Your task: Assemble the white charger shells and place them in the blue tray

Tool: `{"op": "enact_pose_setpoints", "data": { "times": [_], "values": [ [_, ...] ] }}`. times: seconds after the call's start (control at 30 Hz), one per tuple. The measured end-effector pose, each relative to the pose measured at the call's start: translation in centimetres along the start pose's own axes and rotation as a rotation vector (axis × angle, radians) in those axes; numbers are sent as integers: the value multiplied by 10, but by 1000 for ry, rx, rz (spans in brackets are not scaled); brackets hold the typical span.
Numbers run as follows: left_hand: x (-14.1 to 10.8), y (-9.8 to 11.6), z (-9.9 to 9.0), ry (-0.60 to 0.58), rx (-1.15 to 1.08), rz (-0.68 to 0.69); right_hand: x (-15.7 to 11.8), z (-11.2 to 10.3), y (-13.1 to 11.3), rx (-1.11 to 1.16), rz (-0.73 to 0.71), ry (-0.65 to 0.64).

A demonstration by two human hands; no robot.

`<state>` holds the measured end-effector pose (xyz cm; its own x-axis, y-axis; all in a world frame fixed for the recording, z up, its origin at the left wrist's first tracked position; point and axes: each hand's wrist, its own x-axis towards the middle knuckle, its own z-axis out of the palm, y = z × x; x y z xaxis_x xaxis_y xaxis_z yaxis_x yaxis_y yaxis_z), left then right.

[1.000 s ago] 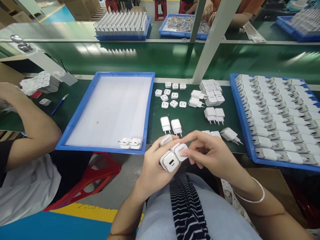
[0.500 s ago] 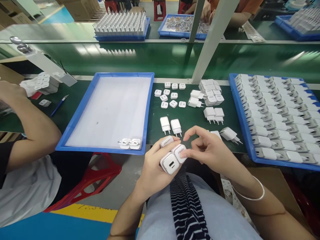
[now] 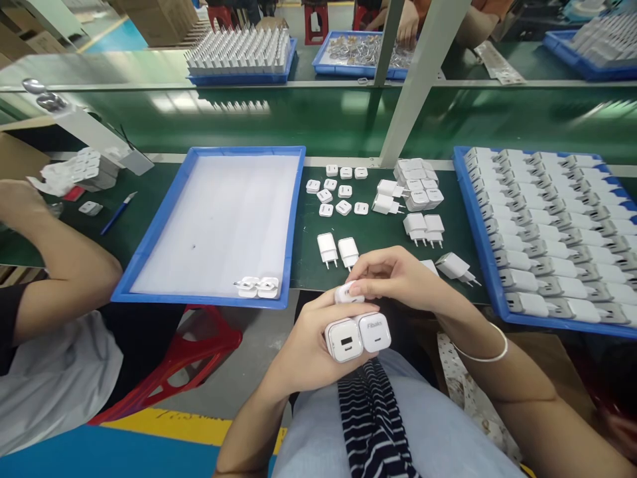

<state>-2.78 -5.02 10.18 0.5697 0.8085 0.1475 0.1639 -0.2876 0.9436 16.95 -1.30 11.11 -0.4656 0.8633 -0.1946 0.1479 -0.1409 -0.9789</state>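
Observation:
My left hand (image 3: pixel 303 342) is closed around white chargers. A charger with two ports (image 3: pixel 343 340) faces me, and beside it sits a charger with grey lettering and one port (image 3: pixel 375 332). A third white charger (image 3: pixel 348 293) stands at the far side of the same hand, between its fingers. My right hand (image 3: pixel 401 275) is closed, with thumb and forefinger pinching that third charger; its other fingers are curled. The prongs of the held chargers are hidden. Just beyond my hands, two-pin chargers (image 3: pixel 327 248) lie on the green table.
To the left is a blue tray (image 3: pixel 149 229) with a white liner and two chargers (image 3: pixel 257 287) in its near corner. A blue tray (image 3: pixel 478 232) filled with chargers stands right. Small white charger faces (image 3: pixel 344 191) lie mid-table. A co-worker's arm (image 3: pixel 74 265) is at left.
My right thumb and forefinger have moved from the lettered charger to the third one at the far side. The two front chargers have shifted slightly toward me and to the right.

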Motion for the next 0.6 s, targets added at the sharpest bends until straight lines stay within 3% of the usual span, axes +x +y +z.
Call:
{"op": "enact_pose_setpoints", "data": {
  "times": [0.27,0.47,0.6],
  "values": [
    [-2,-6,1,68,-80,-121,-5,-10,1,-295,-109,167],
    [1,-13,2,133,-123,-118,-19,-16,-11,-473,-166,307],
    [4,-13,2,141,-138,-86,-26,-6,-24,-405,-269,225]
  ]
}}
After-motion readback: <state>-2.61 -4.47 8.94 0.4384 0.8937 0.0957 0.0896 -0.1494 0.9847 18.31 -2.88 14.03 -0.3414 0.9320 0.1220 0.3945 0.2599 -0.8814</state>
